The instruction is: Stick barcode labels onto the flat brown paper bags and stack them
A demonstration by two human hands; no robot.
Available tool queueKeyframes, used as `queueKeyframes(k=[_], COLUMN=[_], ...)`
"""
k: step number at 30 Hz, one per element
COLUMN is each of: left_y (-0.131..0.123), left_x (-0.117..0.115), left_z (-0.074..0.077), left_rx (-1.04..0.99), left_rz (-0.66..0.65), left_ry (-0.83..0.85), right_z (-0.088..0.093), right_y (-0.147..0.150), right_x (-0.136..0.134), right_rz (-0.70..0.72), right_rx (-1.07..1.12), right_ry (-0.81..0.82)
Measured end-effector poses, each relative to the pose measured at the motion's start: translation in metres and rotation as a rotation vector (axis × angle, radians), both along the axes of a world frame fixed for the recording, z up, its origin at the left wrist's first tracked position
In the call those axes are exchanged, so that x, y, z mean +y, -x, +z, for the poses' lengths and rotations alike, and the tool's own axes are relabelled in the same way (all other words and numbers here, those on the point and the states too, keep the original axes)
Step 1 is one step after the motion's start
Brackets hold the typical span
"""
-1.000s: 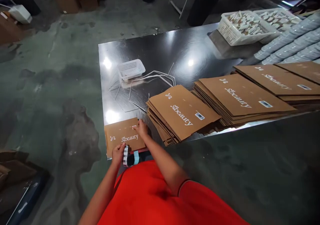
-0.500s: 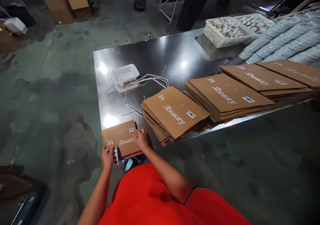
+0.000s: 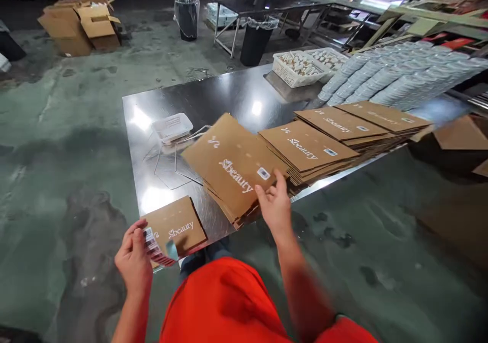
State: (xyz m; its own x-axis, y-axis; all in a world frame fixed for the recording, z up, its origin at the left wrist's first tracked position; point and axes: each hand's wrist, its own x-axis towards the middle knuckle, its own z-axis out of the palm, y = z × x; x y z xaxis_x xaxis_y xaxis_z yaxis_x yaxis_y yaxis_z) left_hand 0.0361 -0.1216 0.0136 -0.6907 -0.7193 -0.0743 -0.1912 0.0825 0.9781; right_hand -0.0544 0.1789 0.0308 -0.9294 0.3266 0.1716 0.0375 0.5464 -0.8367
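Observation:
My left hand (image 3: 134, 262) pinches a strip of barcode stickers (image 3: 157, 251) over the near left corner of the metal table. Beneath the strip lies a small stack of brown flat cardboard boxes (image 3: 186, 215) printed "beauty". My right hand (image 3: 276, 207) grips the near right edge of another flat cardboard box (image 3: 232, 150), lifting and tilting it on top of its stack. This box carries a white barcode label (image 3: 263, 173). The lower boxes of that stack are mostly hidden under it.
More stacks of flat boxes (image 3: 305, 147) run rightward along the metal table (image 3: 224, 91). A white plastic basket (image 3: 173, 127) and bent white strapping (image 3: 176, 162) lie farther left. Filled white crates (image 3: 293, 73) and wrapped grey stacks (image 3: 366, 73) stand at the back.
My right hand has left the small corner stack and taken hold of the top box on the stack to the right. My left hand has raised the sticker strip. The view has shifted.

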Motion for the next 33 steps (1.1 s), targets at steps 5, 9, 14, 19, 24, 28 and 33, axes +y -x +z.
queueKeyframes(k=[5, 9, 14, 19, 24, 28, 33], left_y=[0.000, -0.002, -0.005, -0.009, -0.011, -0.013, -0.016], left_x=[0.035, 0.046, 0.044, 0.043, 0.051, 0.063, 0.069], left_z=[-0.003, -0.004, -0.004, -0.007, -0.006, -0.001, -0.001], left_rx=[-0.074, -0.089, -0.146, -0.152, -0.164, -0.110, -0.051], left_rz=[-0.145, -0.212, -0.169, -0.161, -0.205, -0.213, -0.260], left_ry=[-0.140, -0.156, -0.207, -0.208, -0.245, -0.260, -0.276], right_z=[-0.028, -0.028, -0.032, -0.031, 0.001, 0.010, -0.011], right_y=[0.012, 0.013, 0.006, 0.010, -0.004, -0.043, -0.070], right_x=[0.028, 0.018, 0.033, 0.053, 0.013, -0.063, -0.128], right_rz=[-0.122, -0.070, 0.195, 0.249, 0.105, 0.537, 0.664], right_rx=[0.011, 0.083, 0.096, 0.114, 0.196, -0.123, -0.456], right_ry=[-0.399, -0.549, -0.529, -0.475, -0.375, 0.209, 0.810])
